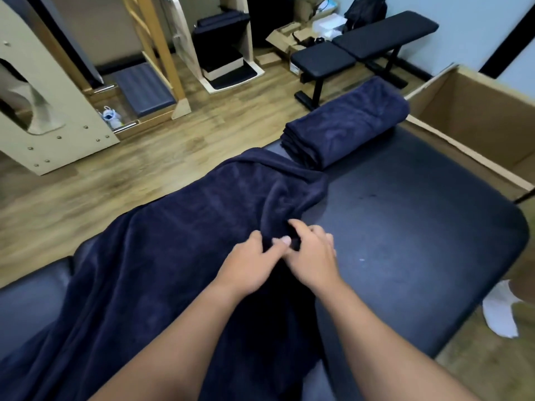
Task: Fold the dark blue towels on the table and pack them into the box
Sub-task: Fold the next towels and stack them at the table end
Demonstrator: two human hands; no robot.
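A large dark blue towel (162, 256) lies spread and rumpled over the left half of the black padded table (405, 227), hanging off its left edge. Both hands meet at a bunched edge of this towel near the table's middle. My left hand (252, 264) pinches the fabric between thumb and fingers. My right hand (311, 253) grips the same fold right beside it. A stack of folded dark blue towels (344, 128) sits at the table's far end. An open cardboard box (477, 117) stands past the table's right side.
A black weight bench (362, 44) stands on the wooden floor beyond the table. Wooden exercise frames (52, 111) and a cabinet with black pads (223, 44) fill the far left. Small cartons (286, 39) lie by the wall. A white sock (500, 311) shows at the right.
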